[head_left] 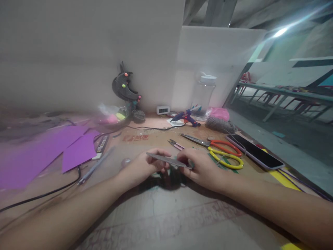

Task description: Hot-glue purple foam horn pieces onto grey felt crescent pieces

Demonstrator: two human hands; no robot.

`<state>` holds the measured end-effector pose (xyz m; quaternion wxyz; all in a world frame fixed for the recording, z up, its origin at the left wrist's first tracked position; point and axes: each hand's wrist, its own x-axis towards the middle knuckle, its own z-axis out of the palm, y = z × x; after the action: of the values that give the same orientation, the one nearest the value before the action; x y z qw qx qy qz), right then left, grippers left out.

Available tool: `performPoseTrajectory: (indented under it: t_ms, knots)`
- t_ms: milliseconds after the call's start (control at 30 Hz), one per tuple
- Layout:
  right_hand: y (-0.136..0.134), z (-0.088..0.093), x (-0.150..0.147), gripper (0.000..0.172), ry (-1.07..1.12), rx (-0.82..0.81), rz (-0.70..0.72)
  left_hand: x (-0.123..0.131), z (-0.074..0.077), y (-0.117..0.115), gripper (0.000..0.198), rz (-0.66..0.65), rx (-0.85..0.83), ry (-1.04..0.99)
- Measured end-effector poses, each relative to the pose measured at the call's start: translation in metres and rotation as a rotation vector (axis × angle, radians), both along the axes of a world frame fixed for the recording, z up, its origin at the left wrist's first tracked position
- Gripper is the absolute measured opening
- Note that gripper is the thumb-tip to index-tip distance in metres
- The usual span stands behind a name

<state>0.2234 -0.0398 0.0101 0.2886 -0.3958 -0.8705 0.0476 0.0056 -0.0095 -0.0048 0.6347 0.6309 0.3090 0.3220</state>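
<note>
Both my hands meet over the cardboard-covered table [166, 222]. Between them they hold a thin flat grey strip [166, 160], maybe a metal ruler, level above the table. My left hand [145, 167] pinches its left end with curled fingers. My right hand [201, 168] grips its right end, fingers closed around it. Under the strip lies something dark green [166, 180], mostly hidden by my hands and their shadow.
Orange and yellow scissors [223, 152] and a phone [255, 151] lie to the right, small snips [175, 144] just beyond my hands. A blue glue gun [186, 117], clear jar [204, 93], clock [163, 109] and dark ornament [126, 88] line the wall. Purple sheets [47, 152], a pen [95, 166] and a black cable [52, 191] lie left.
</note>
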Motion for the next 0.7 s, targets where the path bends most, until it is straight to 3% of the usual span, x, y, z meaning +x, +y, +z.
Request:
performPoseTrajectory:
  t_ms: [167, 300, 400, 533, 700]
  knots:
    - [0.006, 0.000, 0.011, 0.006, -0.115, 0.232, -0.054, -0.002, -0.001, -0.002, 0.040, -0.061, 0.140, 0.041]
    - [0.011, 0.000, 0.011, 0.012, -0.255, 0.351, -0.005, 0.003, 0.004, -0.006, 0.031, 0.089, 0.059, 0.089]
    - [0.008, 0.001, 0.008, 0.011, -0.275, 0.352, 0.045, 0.007, 0.008, -0.006, 0.030, 0.221, 0.005, 0.045]
    - [0.004, 0.012, 0.009, 0.027, -0.216, 0.302, 0.045, 0.008, 0.008, -0.002, 0.029, 0.313, 0.058, -0.011]
    - [0.028, 0.035, 0.030, 0.021, -0.072, 0.165, -0.248, 0.006, 0.003, 0.002, 0.029, 0.319, 0.099, -0.028]
